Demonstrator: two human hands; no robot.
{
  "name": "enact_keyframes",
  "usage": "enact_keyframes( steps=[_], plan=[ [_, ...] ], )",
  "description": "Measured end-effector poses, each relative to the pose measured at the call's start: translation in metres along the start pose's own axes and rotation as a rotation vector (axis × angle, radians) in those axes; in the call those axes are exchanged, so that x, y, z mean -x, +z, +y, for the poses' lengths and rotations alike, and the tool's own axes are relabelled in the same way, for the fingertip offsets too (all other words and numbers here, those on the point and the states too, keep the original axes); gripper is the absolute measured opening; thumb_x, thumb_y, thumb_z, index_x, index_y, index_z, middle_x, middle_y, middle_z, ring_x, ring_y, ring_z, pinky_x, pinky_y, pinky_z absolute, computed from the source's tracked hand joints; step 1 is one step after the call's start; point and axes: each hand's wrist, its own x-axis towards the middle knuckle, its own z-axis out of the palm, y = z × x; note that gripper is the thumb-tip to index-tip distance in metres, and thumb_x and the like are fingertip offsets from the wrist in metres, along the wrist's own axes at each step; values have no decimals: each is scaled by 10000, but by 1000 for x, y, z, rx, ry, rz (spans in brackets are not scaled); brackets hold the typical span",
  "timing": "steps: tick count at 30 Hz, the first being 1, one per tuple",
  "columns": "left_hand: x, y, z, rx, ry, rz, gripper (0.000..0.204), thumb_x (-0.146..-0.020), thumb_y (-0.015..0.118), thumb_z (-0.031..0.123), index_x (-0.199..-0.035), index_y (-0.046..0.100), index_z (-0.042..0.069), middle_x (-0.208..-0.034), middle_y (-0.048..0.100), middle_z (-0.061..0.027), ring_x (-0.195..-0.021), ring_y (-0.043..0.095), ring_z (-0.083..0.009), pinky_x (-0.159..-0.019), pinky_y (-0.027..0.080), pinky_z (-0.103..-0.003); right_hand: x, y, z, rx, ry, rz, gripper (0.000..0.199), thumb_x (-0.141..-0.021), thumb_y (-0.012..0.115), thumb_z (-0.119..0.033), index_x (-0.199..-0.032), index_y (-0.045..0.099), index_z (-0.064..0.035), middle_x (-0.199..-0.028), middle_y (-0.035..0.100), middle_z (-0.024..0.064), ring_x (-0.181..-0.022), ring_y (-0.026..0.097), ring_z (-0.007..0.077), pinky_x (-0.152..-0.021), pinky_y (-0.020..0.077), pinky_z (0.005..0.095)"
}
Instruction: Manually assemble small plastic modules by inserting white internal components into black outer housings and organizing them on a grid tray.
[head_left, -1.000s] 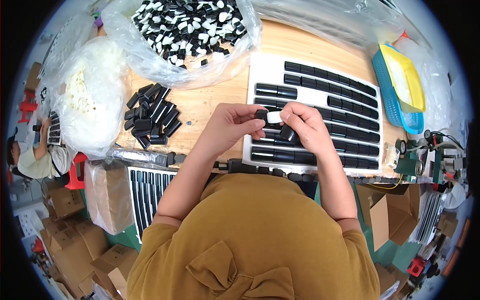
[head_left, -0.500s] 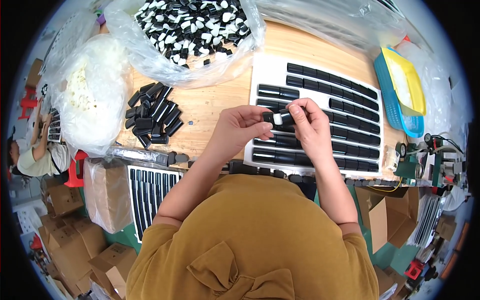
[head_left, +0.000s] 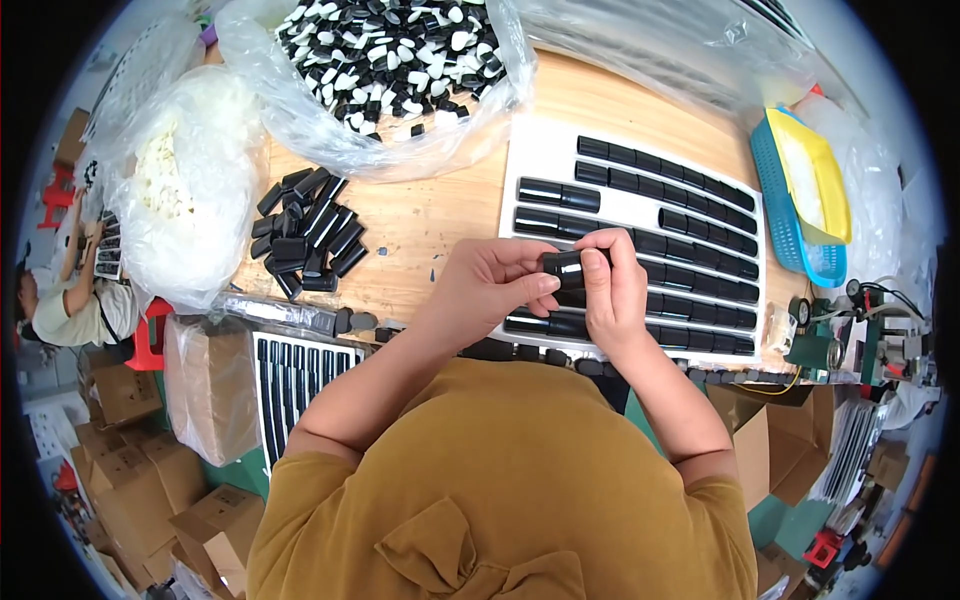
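Between both hands, over the white board, sits a short glossy black tube (head_left: pixel 568 266) with a seam line near its left end. My left hand (head_left: pixel 485 288) pinches that left end with thumb and fingers. On the other end, my right hand (head_left: pixel 614 292) grips the tube, its thumb pressed along the side. Under and beyond the hands, the white board (head_left: pixel 628 208) carries several rows of similar black tubes (head_left: pixel 700 279) laid end to end. A gap shows in the rows near the top left of the board.
To the left lies a loose pile of black tubes (head_left: pixel 318 232). Behind it, an open clear bag (head_left: pixel 350 163) holds many small black and white pieces. A whitish plastic bag (head_left: pixel 185 250) stands far left. Blue and yellow baskets (head_left: pixel 790 245) stand right. Another person (head_left: pixel 75 310) works far left.
The white part that showed between the two black pieces is now hidden; the pieces have come together. Both hands have moved slightly lower in view.
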Motion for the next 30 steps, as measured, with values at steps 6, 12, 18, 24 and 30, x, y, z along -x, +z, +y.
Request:
enact_keyframes(
  steps=[6, 12, 18, 24, 30],
  plan=[
    [3, 6, -2, 49, 32, 76, 304, -852, 671, 18, -1143, 625, -56, -892, 690, -99, -692, 658, -143, -636, 532, -249, 5, 18, -8, 48, -15, 118, 139, -1000, 473, -151, -985, 511, -19, -735, 567, 62, -612, 506, 125, -563, 417, 262],
    [-1, -2, 4, 19, 36, 77, 289, -845, 672, 8, -1127, 641, -52, -894, 694, -96, -668, 652, -136, -627, 533, -254, -7, 20, -3, -59, -3, 72, 187, -1019, 438, -205, -982, 506, -35, -739, 538, 25, -597, 470, 87, -534, 380, 230],
    [-23, -23, 4, -137, 118, 120, 458, -1009, 435, 340, -1131, 628, -57, -1132, 652, -152, -1041, 624, -221, -884, 508, -349, -9, 12, 1, -334, 318, -82, 148, -1010, 477, -215, -1033, 522, -76, -690, 445, -55, -538, 353, 9, -464, 276, 179],
    [-36, -15, -9, 367, -72, -36, 809, -989, 157, 584, -1211, 544, -90, -1241, 579, -229, -1187, 542, -309, -1046, 386, -415, 1, 20, -16, -392, 405, -408, 167, -965, 543, -123, -1095, 551, -19, -736, 531, -26, -584, 491, 48, -528, 404, 193],
    [-21, -11, 0, 396, -165, -295, 915, -952, 101, 657, -1139, 598, -89, -1171, 616, -224, -1084, 594, -281, -979, 429, -372, 1, 7, -27, -411, 421, -623, 136, -974, 518, -117, -1049, 550, -8, -779, 554, -1, -602, 499, 56, -548, 418, 197]
  ],
)
